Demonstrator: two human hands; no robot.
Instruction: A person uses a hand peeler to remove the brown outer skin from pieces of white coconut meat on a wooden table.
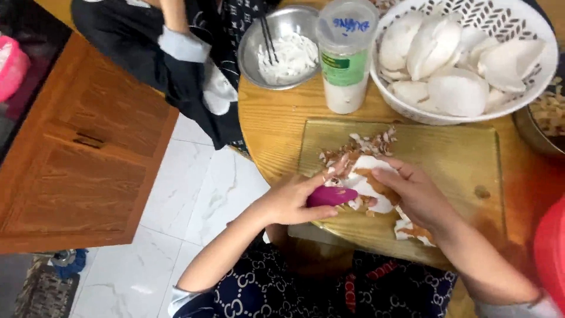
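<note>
My left hand (291, 200) grips a magenta-handled peeler (331, 196) against a white coconut piece (368, 185) with brown skin patches. My right hand (415, 191) holds that piece down on a wooden cutting board (453, 159). Brown and white peelings (365, 144) lie on the board just beyond the hands. Another partly skinned piece (412, 231) rests under my right wrist.
A white perforated basket (529, 82) of peeled coconut pieces stands at the back right. A steel bowl (250, 50) with white strips and chopsticks, and a lidded plastic jar (346, 56), stand behind the board. Another person sits at the top left. A wooden cabinet (82, 171) is on the left.
</note>
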